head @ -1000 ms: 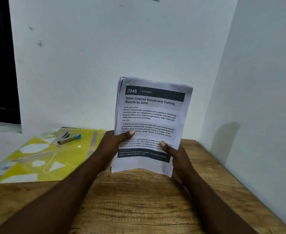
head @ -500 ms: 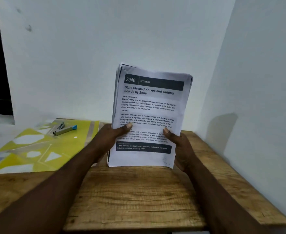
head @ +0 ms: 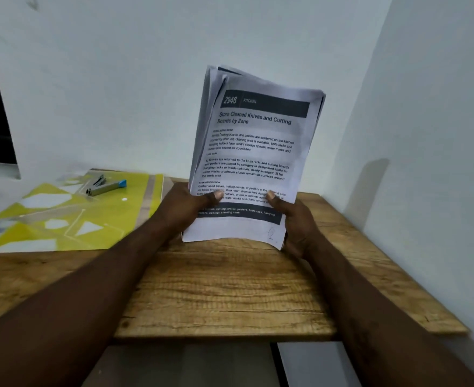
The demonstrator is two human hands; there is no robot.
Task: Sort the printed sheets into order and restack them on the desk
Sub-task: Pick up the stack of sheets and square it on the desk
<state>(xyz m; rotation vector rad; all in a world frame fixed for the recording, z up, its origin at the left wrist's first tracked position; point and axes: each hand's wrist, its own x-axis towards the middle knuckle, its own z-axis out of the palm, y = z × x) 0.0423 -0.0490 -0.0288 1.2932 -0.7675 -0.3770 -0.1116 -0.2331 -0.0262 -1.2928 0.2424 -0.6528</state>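
White sheets (head: 252, 152) upright over desk (head: 230, 289) — left hand (head: 187, 210), right hand (head: 297, 222) pinch lower edges.

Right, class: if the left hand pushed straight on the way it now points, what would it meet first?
The stack of printed sheets, which the left hand grips near its bottom edge. Beyond that, probably the white wall, though depth is unclear.
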